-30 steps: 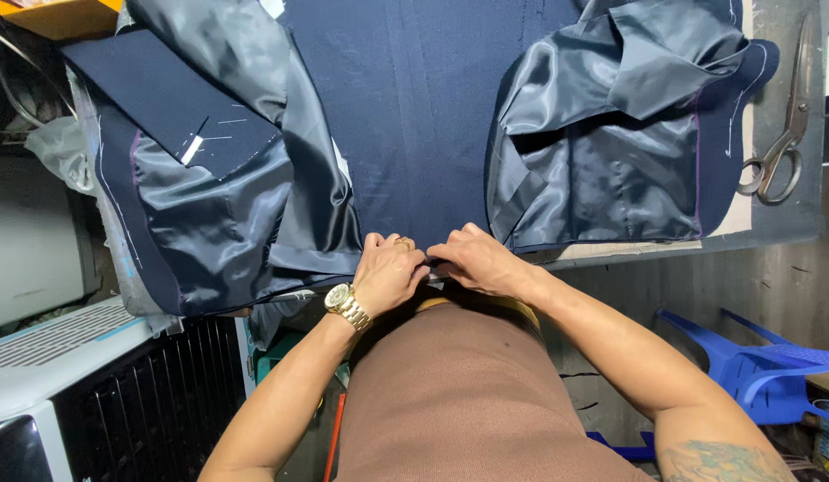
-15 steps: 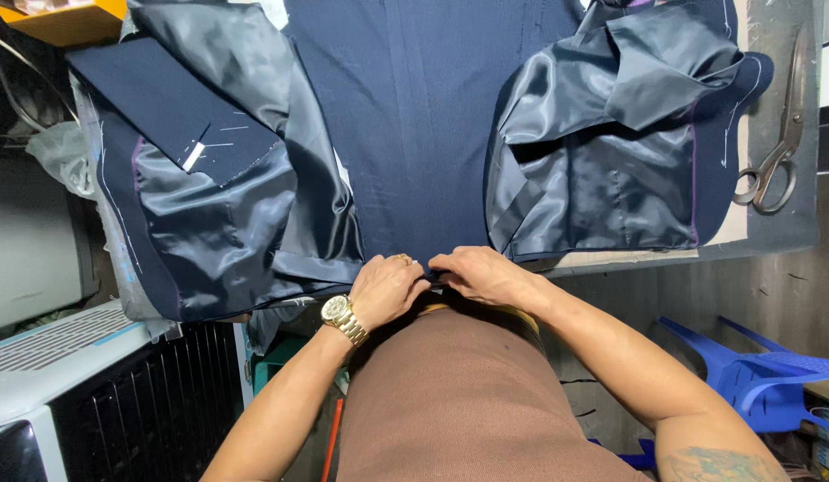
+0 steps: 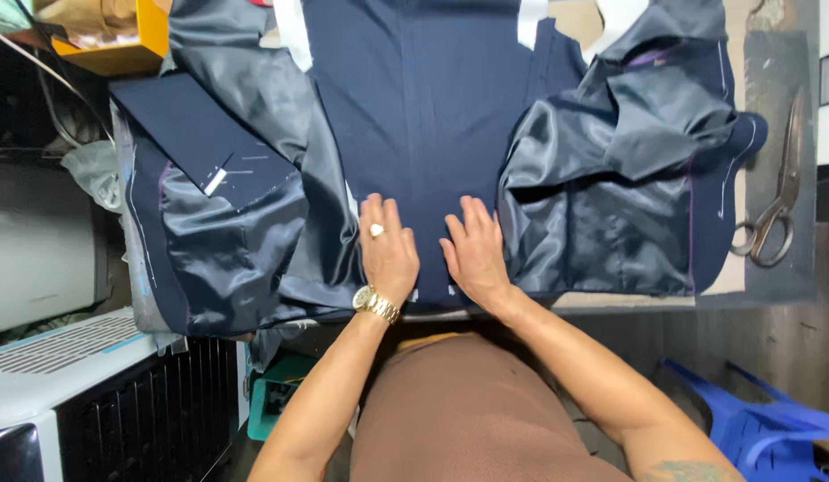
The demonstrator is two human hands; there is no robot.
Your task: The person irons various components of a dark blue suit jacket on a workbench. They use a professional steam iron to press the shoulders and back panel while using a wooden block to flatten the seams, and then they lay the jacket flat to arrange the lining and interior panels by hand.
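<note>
- Your left hand point(image 3: 389, 250) lies flat and open on the dark blue cloth point(image 3: 423, 116), fingers stretched out, holding nothing.
- It wears a ring, and a gold watch point(image 3: 377, 303) sits on that wrist.
- Your right hand point(image 3: 475, 252) lies flat and open just beside the left one, palm down on the same cloth, also holding nothing.
- The two hands are close but do not touch.
- The dark blue cloth is spread out on the desk point(image 3: 771, 143), under your hands and running away from you.
- To the left of your left hand is a shiny grey lining point(image 3: 227, 241), folded in a heap, with a small white tag point(image 3: 216, 181) on a dark blue piece beyond it.
- To the right of your right hand is more shiny grey lining point(image 3: 611, 196), crumpled up.
- Far off to the right of your right hand, big scissors point(image 3: 776, 201) lie on the desk.
- A blue plastic chair point(image 3: 771, 428) is low down on your right side.
</note>
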